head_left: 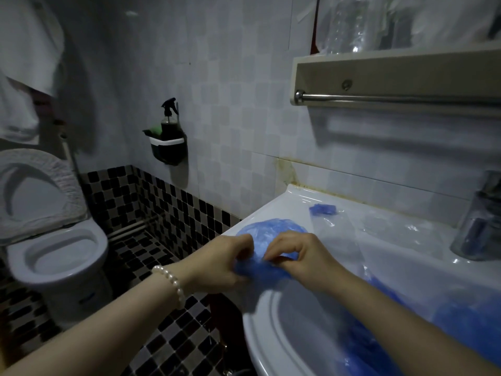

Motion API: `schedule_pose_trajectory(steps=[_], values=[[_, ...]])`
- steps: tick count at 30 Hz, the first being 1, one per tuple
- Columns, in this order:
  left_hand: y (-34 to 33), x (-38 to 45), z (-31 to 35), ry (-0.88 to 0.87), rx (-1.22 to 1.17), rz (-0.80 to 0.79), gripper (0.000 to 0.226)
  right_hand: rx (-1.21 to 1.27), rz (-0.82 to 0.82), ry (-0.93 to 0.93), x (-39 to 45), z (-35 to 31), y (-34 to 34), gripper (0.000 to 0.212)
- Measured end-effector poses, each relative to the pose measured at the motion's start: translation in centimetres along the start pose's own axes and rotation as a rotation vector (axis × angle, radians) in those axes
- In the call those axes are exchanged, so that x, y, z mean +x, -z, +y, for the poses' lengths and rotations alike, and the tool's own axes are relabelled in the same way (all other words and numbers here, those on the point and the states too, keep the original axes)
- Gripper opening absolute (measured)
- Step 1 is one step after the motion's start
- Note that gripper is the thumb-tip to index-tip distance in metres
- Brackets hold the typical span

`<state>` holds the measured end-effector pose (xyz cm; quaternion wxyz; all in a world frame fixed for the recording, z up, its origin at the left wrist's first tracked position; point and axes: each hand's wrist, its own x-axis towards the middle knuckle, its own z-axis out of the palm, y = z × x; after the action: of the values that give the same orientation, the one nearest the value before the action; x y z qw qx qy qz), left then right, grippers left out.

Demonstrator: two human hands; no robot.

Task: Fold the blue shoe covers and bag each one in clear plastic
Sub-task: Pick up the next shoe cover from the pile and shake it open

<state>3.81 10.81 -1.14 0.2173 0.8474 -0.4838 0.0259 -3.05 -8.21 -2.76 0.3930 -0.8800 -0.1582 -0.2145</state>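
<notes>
Blue shoe cover (273,234) lies at the middle of the frame, on the flat left corner of the white sink (273,316), and both hands are on its lower edge. Its long axis runs roughly from lower left to upper right of the frame, and most of the film spreads upward, beyond the fingertips. The left hand (217,263) comes in from the lower left with a pearl bracelet (171,282) at the wrist, its grip pinching the lower-left edge. The right hand (298,253) reaches in from the lower right, thumb and curled fingers nipping the film just beside the left. The hands are equally near, so a fold would likely carry the pinched edge up across the cover. Clear plastic (379,234) lies to the right, with a folded blue piece (322,209) at its upper left. More blue covers (466,316) are heaped at lower right.
</notes>
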Motion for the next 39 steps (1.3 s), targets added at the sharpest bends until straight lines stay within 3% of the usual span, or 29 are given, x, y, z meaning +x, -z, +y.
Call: schedule_pose_trajectory(steps=[5,8,10,13,17,19,22,24,26,30,32,34,36,39], values=[[-0.8,0.0,0.2,0.056,0.302,0.025,0.028,0.071,-0.069,-0.134,-0.4,-0.4,2.1,0.052],[-1.1,0.1,0.0,0.018,0.414,0.038,0.023,0.234,-0.164,-0.194,-0.7,-0.8,3.6,0.048],[-1.1,0.0,-0.2,0.012,0.399,0.004,0.024,0.342,-0.087,-0.234,-0.8,-0.6,4.5,0.045],[-0.6,-0.3,-0.1,0.046,0.334,-0.053,0.030,0.029,-0.035,-0.152,-1.0,0.2,4.9,0.062],[0.0,-0.7,0.7,0.092,0.275,-0.099,0.046,-0.318,-0.296,-0.042,-2.0,1.0,3.1,0.074],[0.2,-0.7,0.8,0.110,0.235,-0.152,0.050,-0.353,-0.302,0.016,-2.4,1.5,1.9,0.065],[0.5,-0.7,0.6,0.117,0.021,-0.148,0.069,-0.066,-0.183,-0.107,-2.6,1.8,0.8,0.031],[0.7,-0.8,0.5,0.108,-0.233,-0.067,0.069,0.101,-0.104,-0.204,-2.3,2.2,0.6,0.016],[0.7,-1.2,0.1,0.166,-0.454,-0.031,0.049,0.220,-0.095,-0.257,-1.7,2.5,1.0,0.024],[0.3,-1.3,-1.4,0.231,-0.560,0.003,0.037,0.397,-0.265,-0.394,-0.9,2.3,2.6,0.040],[0.2,-0.9,-1.9,0.325,-0.621,0.100,0.029,0.336,-0.264,-0.433,-0.5,2.3,2.9,0.029],[0.0,-0.3,-2.3,0.432,-0.678,0.182,0.032,0.209,-0.164,-0.455,0.3,2.3,2.6,0.016],[-0.2,0.6,-2.4,0.521,-0.711,0.240,0.033,0.130,-0.063,-0.499,1.5,2.0,1.9,0.018],[-0.6,2.2,-2.4,0.609,-0.581,0.287,0.035,0.003,0.085,-0.568,3.6,1.8,0.6,0.022]])
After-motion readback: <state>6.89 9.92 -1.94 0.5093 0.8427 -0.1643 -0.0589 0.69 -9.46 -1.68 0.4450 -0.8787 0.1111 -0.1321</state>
